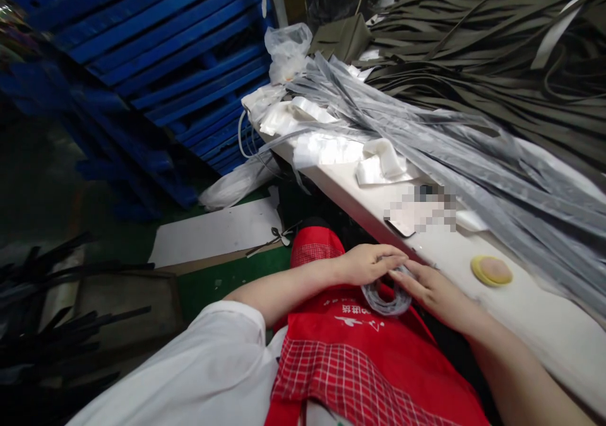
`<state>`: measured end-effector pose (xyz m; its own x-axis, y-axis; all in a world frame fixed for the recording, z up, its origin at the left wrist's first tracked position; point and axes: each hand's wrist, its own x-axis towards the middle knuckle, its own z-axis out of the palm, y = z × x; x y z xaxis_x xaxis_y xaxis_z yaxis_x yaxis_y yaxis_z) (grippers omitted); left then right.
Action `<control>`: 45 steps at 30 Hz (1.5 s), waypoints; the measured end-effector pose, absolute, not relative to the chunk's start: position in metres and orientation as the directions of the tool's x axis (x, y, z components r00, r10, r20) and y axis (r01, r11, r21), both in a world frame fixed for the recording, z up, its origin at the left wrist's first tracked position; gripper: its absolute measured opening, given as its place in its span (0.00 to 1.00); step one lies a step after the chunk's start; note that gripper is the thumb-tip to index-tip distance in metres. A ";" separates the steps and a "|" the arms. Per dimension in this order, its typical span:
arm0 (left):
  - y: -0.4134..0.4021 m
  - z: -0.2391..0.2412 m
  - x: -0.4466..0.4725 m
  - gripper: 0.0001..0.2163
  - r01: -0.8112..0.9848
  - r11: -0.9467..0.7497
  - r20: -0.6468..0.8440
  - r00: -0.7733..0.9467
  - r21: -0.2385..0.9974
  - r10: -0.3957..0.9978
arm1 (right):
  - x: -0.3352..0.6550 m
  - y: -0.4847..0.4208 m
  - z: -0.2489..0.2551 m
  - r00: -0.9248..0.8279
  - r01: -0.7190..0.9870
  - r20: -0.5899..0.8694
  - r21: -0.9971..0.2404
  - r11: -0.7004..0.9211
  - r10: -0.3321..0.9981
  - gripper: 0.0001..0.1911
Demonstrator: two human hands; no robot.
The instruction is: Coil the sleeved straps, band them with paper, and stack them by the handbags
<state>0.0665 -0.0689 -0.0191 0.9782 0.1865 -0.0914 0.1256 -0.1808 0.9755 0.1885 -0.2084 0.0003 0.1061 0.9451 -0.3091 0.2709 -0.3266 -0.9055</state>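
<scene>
My left hand (367, 263) and my right hand (428, 287) meet over my lap, at the near edge of the white table (521, 315). Both have their fingers closed on a small coiled roll of grey strip (388, 300), which rests on my red apron (360, 356). The left hand grips the roll from above, the right from the side. A heap of long grey reflective strips (426, 142) lies across the table just beyond my hands.
Dark olive straps (497, 41) pile up at the back right. White folded bands (331, 148) and a yellow round pad (491, 270) lie on the table. Blue pallets (156, 53) stand on the left; a white board (213, 230) and scissors (277, 236) lie on the green floor.
</scene>
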 end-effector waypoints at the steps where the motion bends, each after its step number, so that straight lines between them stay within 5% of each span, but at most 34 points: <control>1: -0.071 -0.018 0.066 0.16 0.110 -0.212 -0.069 0.979 0.971 0.194 | 0.188 -0.209 0.000 0.120 0.273 -0.312 -0.902 -0.334 0.942 0.20; 8: -0.077 -0.009 0.063 0.16 0.097 -0.344 0.024 0.943 0.934 0.333 | 0.194 -0.214 -0.009 0.235 0.364 -0.303 -0.854 -0.373 0.923 0.22; 14: -0.084 -0.016 0.065 0.20 0.187 -0.197 -0.057 0.848 0.962 0.527 | 0.197 -0.221 -0.016 0.165 0.401 -0.290 -0.854 -0.333 0.943 0.22; 24: -0.082 -0.012 0.078 0.15 0.124 -0.405 -0.088 0.990 0.906 0.106 | 0.217 -0.232 -0.014 -0.073 0.369 -0.292 -0.896 -0.247 0.954 0.20; 32: -0.091 -0.025 0.074 0.20 0.348 -0.176 -0.351 0.936 0.921 0.017 | 0.204 -0.266 -0.011 0.248 0.248 -0.337 -0.884 -0.396 0.908 0.17; 35: -0.087 -0.027 0.074 0.21 0.401 -0.132 -0.409 0.911 0.907 -0.043 | 0.222 -0.304 -0.002 0.615 0.412 -0.148 -0.778 -0.475 0.775 0.14; 38: -0.084 -0.030 0.076 0.23 0.465 -0.086 -0.472 0.876 0.881 -0.099 | 0.250 -0.355 -0.005 0.869 0.447 0.102 -0.581 -0.680 0.484 0.17; 42: -0.089 -0.032 0.081 0.24 0.463 -0.063 -0.468 0.877 0.884 -0.112 | 0.280 -0.413 -0.026 0.938 0.323 0.247 -0.376 -0.869 0.242 0.16; 45: -0.094 -0.031 0.085 0.24 0.429 -0.074 -0.435 0.894 0.900 -0.112 | 0.292 -0.432 -0.046 0.921 0.338 0.283 -0.238 -0.911 0.268 0.15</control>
<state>0.0851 -0.0937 -0.0312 0.8935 -0.1116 -0.4349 0.4289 -0.0742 0.9003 0.2921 -0.4319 -0.0458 0.9209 0.2680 0.2831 0.3381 -0.9106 -0.2375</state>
